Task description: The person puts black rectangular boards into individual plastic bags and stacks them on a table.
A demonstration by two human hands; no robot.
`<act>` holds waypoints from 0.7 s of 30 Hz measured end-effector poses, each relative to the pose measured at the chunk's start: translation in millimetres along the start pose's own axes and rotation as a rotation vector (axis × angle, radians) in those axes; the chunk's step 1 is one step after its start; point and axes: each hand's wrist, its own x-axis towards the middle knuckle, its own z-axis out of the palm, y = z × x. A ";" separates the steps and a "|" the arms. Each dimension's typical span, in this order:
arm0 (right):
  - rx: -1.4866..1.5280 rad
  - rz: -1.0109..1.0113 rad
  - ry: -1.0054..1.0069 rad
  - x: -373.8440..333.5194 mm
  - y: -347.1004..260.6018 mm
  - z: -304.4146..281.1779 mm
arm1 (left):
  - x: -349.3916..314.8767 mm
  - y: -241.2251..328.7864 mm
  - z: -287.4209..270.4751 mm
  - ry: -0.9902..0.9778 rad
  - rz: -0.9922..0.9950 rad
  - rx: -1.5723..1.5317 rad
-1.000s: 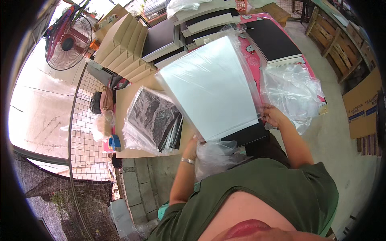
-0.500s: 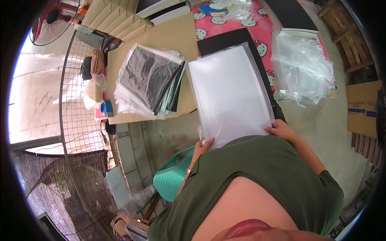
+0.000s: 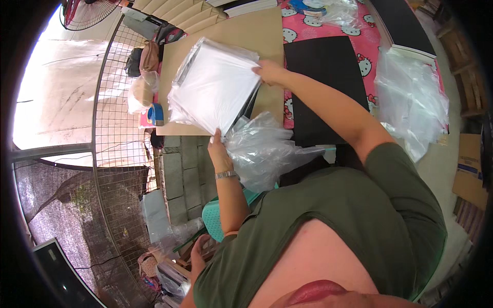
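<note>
A white sheet in a clear plastic sleeve (image 3: pixel 215 82) lies over the pile of bagged sheets (image 3: pixel 181 105) at the left of the table, covering most of it. My left hand (image 3: pixel 218 151) pinches its near corner. With closed fingers, my right hand (image 3: pixel 271 73) grips its right-hand corner. Loose clear plastic (image 3: pixel 262 149) drapes over the table's near edge, beside my left wrist. To the right, under my right forearm, a black board (image 3: pixel 323 77) lies flat.
Brown cardboard (image 3: pixel 267 41) lies under the pile. A heap of clear plastic bags (image 3: pixel 411 97) hangs over the right edge, near black boards (image 3: pixel 403 28). Blue tape (image 3: pixel 155 114) sits at the left edge. Below is a green stool (image 3: pixel 211 218); wire mesh (image 3: pixel 120 97) stands left.
The sleeved white sheet has moved from in front of me, over the black board, leftward onto the pile. Both hands went with it. Loose plastic now shows at the near edge.
</note>
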 end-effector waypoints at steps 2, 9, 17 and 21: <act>-0.265 -0.073 0.037 38.3 2.5 25.1 | 5.1 -16.2 -32.3 -0.023 -0.074 0.074; -0.503 0.013 0.206 54.7 33.1 29.1 | -54.1 -5.7 -15.8 -0.253 0.025 0.080; -0.117 -0.460 -0.345 -128.7 -2.7 -6.5 | -78.4 38.6 84.3 -0.696 0.119 -0.329; 0.214 -0.378 -0.051 -149.2 -7.1 -54.5 | -80.2 41.9 102.5 -0.690 0.004 -0.263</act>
